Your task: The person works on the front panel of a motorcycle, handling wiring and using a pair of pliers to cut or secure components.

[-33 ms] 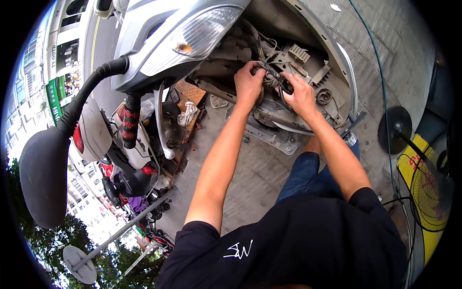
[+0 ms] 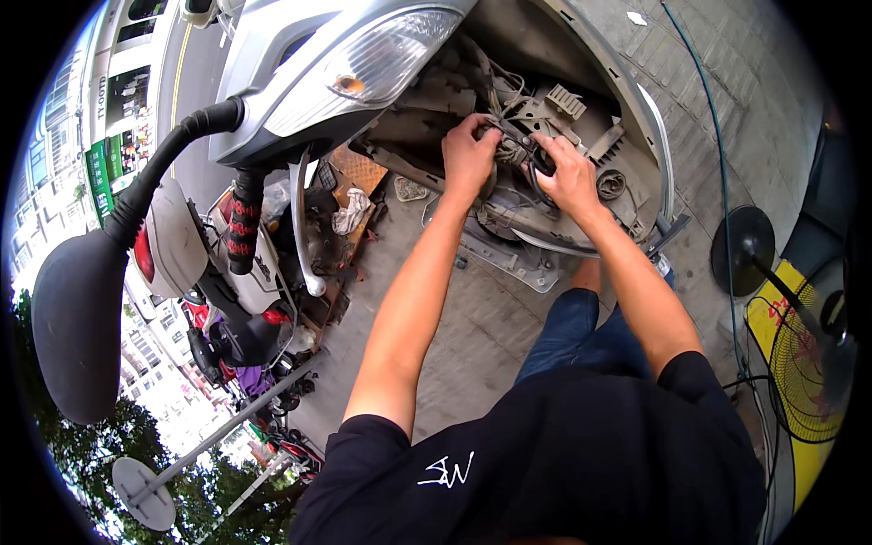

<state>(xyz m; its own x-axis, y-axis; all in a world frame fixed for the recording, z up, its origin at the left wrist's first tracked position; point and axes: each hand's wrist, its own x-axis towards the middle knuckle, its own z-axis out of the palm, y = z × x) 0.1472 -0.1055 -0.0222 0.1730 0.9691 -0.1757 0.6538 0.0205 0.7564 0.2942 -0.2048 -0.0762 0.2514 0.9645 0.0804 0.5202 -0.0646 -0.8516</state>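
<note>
The scooter's opened front body [image 2: 627, 82] shows a dusty inside with a bundle of wires [image 2: 516, 132]. My left hand [image 2: 467, 159] comes in from the left, its thumb and index finger pinching the wires. To its right, my right hand [image 2: 570, 174] has its fingers closed on a black cable [image 2: 543, 162] in the same bundle. The fingertips of both hands nearly meet, and exactly which strands they grip is partly hidden. A coiled grey strap or cable [image 2: 611, 185] lies to the right of my right hand, beside a finned part [image 2: 567, 101].
The scooter's headlight [image 2: 386, 64], mirror [image 2: 80, 331], red-patterned grip [image 2: 243, 222] and brake lever [image 2: 304, 232] project on the left. A detached grey panel [image 2: 531, 270] lies below the opening. At right are a hose [image 2: 718, 127], a round black base [image 2: 743, 250] and a fan [image 2: 808, 363].
The whole picture has shifted slightly. Both hands stay on the wires in nearly the same pose.
</note>
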